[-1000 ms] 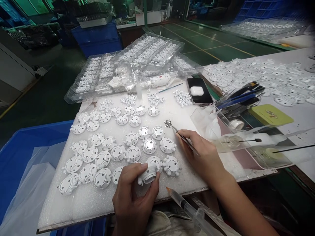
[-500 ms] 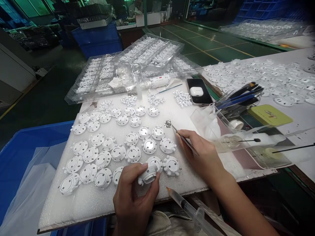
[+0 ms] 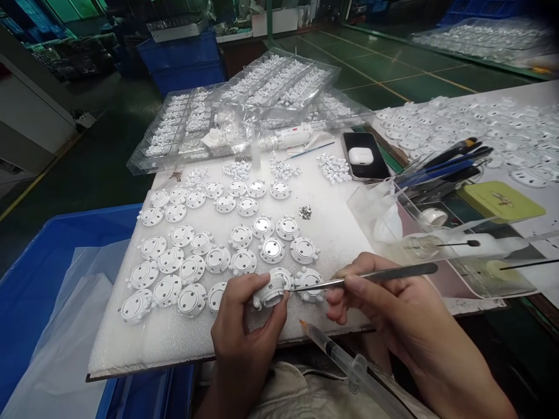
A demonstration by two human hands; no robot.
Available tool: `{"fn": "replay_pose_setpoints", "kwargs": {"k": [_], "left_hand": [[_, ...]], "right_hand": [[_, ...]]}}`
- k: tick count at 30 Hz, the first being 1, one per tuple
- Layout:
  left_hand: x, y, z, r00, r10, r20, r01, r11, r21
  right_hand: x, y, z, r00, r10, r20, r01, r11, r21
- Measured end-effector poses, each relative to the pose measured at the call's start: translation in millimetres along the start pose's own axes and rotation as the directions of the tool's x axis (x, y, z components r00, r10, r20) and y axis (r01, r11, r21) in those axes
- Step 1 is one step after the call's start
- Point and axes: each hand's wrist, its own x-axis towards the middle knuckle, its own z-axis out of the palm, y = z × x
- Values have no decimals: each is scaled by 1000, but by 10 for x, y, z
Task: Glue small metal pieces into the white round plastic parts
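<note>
My left hand (image 3: 244, 320) grips a small white round plastic part (image 3: 269, 293) between thumb and fingers, tilted so its rim faces me. In my right hand (image 3: 371, 291) is a pair of metal tweezers (image 3: 371, 276), held nearly level, with the tips at the right side of that part. Whether the tips hold a tiny piece is too small to tell. Rows of similar white discs (image 3: 192, 268) with dark dots lie on the white foam sheet (image 3: 332, 244). A little pile of tiny silvery pieces (image 3: 305, 212) rests farther back on the foam.
A syringe (image 3: 345, 358) with an orange tip points up near my lap. To the right stand a clear divided box (image 3: 419, 250) with bottles, a yellow-green tin (image 3: 502, 201) and a phone (image 3: 365, 156). Clear trays of white parts (image 3: 279, 81) lie behind; a blue bin (image 3: 56, 250) is at left.
My right hand has brought the tweezers from the silvery pile towards me, to the white part in my left hand. The left hand keeps its grip; the whole view has shifted slightly.
</note>
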Motion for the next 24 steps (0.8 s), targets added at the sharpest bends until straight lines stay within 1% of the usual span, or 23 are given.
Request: {"fn": "replay_pose_setpoints", "kwargs": {"k": [3, 7, 17, 20, 24], "left_hand": [[8, 6, -11, 999, 25, 33, -25, 1000, 12], [23, 22, -11, 998, 41, 46, -42, 999, 16], [39, 34, -7, 997, 56, 60, -57, 998, 12], [36, 24, -12, 996, 56, 64, -57, 998, 23], [37, 20, -20, 996, 55, 67, -57, 998, 30]], "right_hand": [[-6, 6, 42, 999, 45, 5, -44, 999, -29], [-3, 27, 55, 998, 43, 37, -42, 999, -34], [-24, 45, 96, 1000, 26, -16, -27, 995, -95], [-44, 33, 110, 1000, -16, -18, 13, 991, -135], [-102, 25, 120, 991, -130, -17, 120, 953, -277]]}}
